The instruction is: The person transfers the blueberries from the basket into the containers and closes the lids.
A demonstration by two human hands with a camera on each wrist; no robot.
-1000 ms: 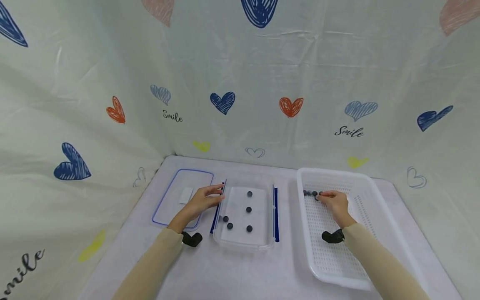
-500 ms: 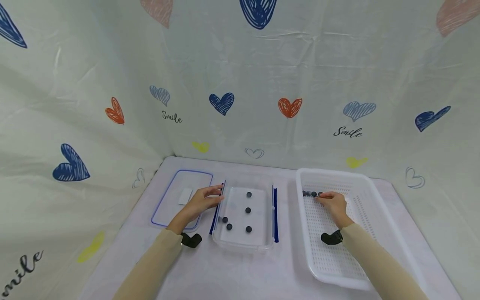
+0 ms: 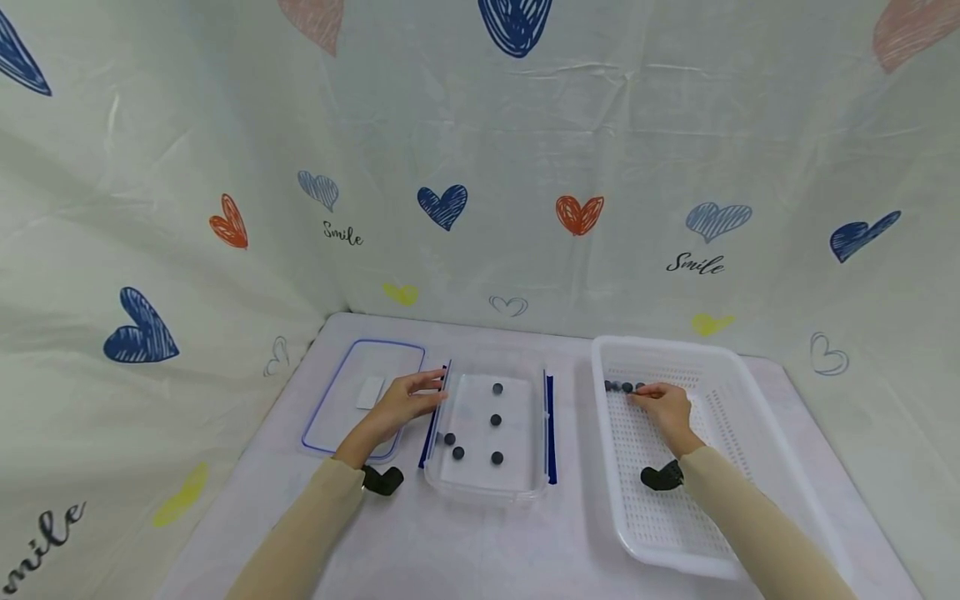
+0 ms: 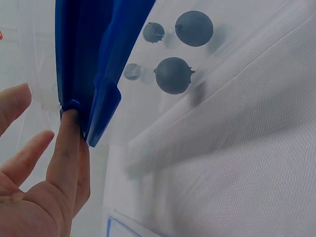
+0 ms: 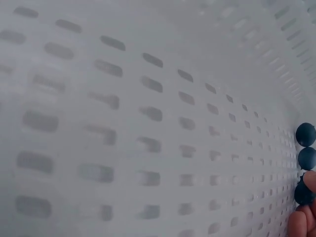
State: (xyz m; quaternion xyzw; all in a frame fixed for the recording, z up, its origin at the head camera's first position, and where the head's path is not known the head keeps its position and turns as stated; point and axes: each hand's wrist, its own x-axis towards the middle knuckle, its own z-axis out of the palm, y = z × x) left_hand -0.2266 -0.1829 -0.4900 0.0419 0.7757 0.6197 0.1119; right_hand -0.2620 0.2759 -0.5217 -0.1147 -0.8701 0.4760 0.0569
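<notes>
My left hand (image 3: 401,407) touches the left side of the clear plastic container (image 3: 517,492). In the left wrist view a fingertip rests against the container's blue side latch (image 4: 89,64), the fingers fairly straight. Several blueberries (image 3: 497,457) lie apart inside this container. Over the far left part of the white perforated basket (image 3: 678,558) is my right hand (image 3: 670,412). Its thumb and finger pinch a blueberry (image 5: 303,193) at the near end of a short row, partly covered by the fingers. Two other blueberries (image 5: 306,134) in that row show beyond it.
The clear lid (image 3: 330,417) with a blue rim lies on the table left of the container, a small white rectangle on it. Another blue latch (image 3: 552,429) hangs open on the container's right side. A heart-print curtain (image 3: 517,133) stands behind the table.
My right hand's fingertips have shifted very slightly and draw closer together at the blueberry row. The left hand keeps its place at the container.
</notes>
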